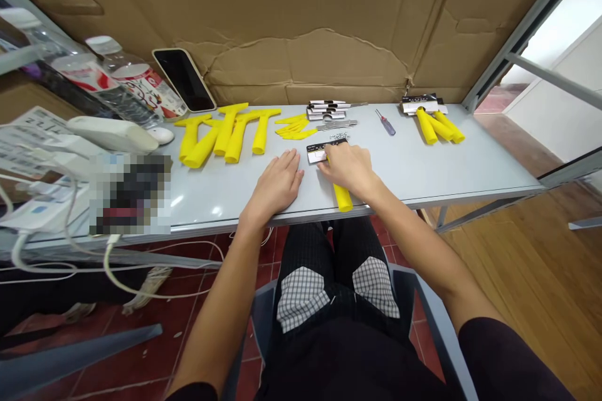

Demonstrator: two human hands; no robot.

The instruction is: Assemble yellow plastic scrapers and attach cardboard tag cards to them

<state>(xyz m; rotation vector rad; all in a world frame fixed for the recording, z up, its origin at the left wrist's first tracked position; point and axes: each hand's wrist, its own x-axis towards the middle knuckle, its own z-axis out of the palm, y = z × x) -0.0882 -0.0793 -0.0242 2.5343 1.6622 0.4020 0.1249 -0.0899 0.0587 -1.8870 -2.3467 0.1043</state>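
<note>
Yellow-handled scraper near the middle of the table's front edge, butt toward you | your right hand clasps its neck; your left hand lies flat, apart | probably light, stiff, smooth plastic: hold the handle, sparing its black-and-white card.

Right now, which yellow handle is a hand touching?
The frontmost yellow handle, partly under the right hand; the other handles lie untouched farther back, grouped to the left and right.
</note>
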